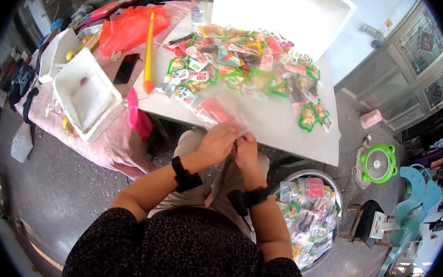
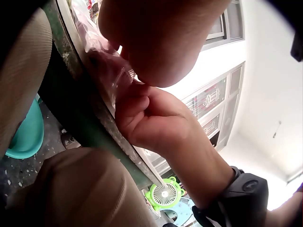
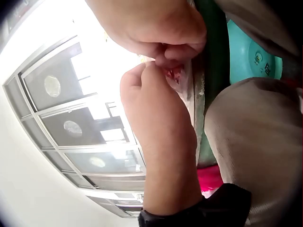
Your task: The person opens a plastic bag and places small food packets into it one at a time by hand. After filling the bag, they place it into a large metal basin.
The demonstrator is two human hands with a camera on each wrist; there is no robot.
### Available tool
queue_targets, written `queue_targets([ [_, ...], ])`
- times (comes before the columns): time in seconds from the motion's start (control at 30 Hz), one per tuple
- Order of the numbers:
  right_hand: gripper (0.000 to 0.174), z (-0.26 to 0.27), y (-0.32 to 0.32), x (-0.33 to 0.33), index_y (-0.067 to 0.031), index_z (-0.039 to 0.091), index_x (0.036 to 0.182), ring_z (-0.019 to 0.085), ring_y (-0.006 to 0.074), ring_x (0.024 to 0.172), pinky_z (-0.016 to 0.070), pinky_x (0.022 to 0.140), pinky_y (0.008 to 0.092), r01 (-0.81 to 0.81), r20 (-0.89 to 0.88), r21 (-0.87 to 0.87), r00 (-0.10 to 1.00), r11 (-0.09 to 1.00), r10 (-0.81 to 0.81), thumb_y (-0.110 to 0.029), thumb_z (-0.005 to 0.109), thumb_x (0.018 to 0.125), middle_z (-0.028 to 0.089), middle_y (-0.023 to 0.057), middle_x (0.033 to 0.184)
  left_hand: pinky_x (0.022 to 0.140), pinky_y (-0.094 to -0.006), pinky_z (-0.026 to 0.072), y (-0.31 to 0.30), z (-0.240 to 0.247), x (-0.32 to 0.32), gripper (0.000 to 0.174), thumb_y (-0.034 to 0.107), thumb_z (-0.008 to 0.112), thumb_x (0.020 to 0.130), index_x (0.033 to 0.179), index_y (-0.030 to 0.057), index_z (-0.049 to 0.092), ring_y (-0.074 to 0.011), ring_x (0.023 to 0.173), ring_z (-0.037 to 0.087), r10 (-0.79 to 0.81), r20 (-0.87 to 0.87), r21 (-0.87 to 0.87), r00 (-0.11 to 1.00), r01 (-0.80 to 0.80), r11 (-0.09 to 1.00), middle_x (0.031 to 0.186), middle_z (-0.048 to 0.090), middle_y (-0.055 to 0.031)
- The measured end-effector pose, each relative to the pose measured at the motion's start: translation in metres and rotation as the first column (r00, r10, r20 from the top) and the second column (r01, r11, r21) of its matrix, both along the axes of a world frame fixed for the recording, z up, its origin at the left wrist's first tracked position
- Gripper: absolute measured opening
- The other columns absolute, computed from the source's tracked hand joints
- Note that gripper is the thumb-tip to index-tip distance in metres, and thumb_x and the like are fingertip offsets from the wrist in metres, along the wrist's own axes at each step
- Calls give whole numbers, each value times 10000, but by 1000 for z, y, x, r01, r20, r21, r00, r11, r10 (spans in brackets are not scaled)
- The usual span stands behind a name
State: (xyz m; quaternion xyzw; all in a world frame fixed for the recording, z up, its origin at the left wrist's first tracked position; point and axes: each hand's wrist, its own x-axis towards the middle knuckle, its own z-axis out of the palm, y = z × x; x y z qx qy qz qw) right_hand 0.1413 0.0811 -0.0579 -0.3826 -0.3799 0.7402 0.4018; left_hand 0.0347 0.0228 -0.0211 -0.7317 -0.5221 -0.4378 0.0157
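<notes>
A clear plastic bag [image 1: 218,111] with something red inside lies at the front edge of the white table, its near end between both hands. My left hand [image 1: 218,144] pinches that end with curled fingers. Close beside it, my right hand [image 1: 245,152] also grips the bag's edge, thumb against fingers. In the left wrist view the crinkled film of the bag [image 2: 106,68] runs from the fingers of both hands. The right wrist view shows the bag's red part [image 3: 176,75] just past the touching hands; the fingertips are partly hidden there.
Many small snack packets [image 1: 238,51] are heaped on the table [image 1: 304,145]. A basin [image 1: 339,197] full of packets stands on the floor at right. To the left are a foam box [image 1: 112,98], phone [image 1: 126,68] and yellow stick [image 1: 149,54]. A jar [image 1: 198,11] stands behind.
</notes>
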Motion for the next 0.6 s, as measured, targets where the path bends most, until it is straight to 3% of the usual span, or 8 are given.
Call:
queue_targets([
  [0.07,61,-8,3,-10,-28,526,747,469,114,462,353,404,216,21,117,263,992,965,-53,-34,466,738,520,37,599,805,-380,385,0,-5,-1,152,35,548,637,784,12,515,-334,928,471,14,-7,2,1000,-14,1000,905,512,-134],
  [0.17,76,-1,11,0,-2,533,771,508,168,546,393,492,242,-196,320,191,939,962,128,-48,489,730,551,76,651,836,-409,360,-4,-3,-6,239,59,579,620,850,23,525,-325,988,441,18,-40,23,999,-17,1000,966,492,-135],
  [0.27,152,4,22,27,7,522,854,543,265,681,431,603,316,-231,588,505,797,831,-136,-52,499,716,556,149,748,865,-444,325,-19,4,-5,343,87,606,603,934,49,525,-311,1054,395,111,-170,-28,979,-117,993,1048,451,-133],
  [0.37,266,17,29,40,-5,494,965,525,350,771,423,692,388,-239,535,825,623,512,-571,-51,497,703,534,196,843,882,-466,298,-23,-8,-8,413,104,617,593,993,75,516,-301,1097,355,144,-294,-50,945,-165,985,1109,410,-128],
  [0.4,353,24,30,40,-18,455,1044,505,361,841,408,731,419,-267,548,804,678,531,-490,-44,495,694,518,199,921,884,-459,299,-21,-13,-9,412,104,615,592,991,78,518,-300,1093,360,157,-314,-22,936,-173,985,1107,413,-128],
  [0.5,305,17,45,41,-11,490,991,506,368,806,410,710,423,-502,647,762,599,408,-471,-32,493,686,538,186,871,886,-441,306,-15,-18,-13,399,94,590,599,991,77,516,-306,1069,380,159,-347,25,924,-161,987,1095,429,-136],
  [0.6,223,18,55,42,-6,523,913,539,303,713,430,657,369,-546,700,714,569,437,-432,-44,499,695,549,154,765,868,-426,331,-14,-7,-21,363,56,548,621,982,56,514,-319,1022,420,92,-294,2,951,-95,995,1063,458,-150],
])
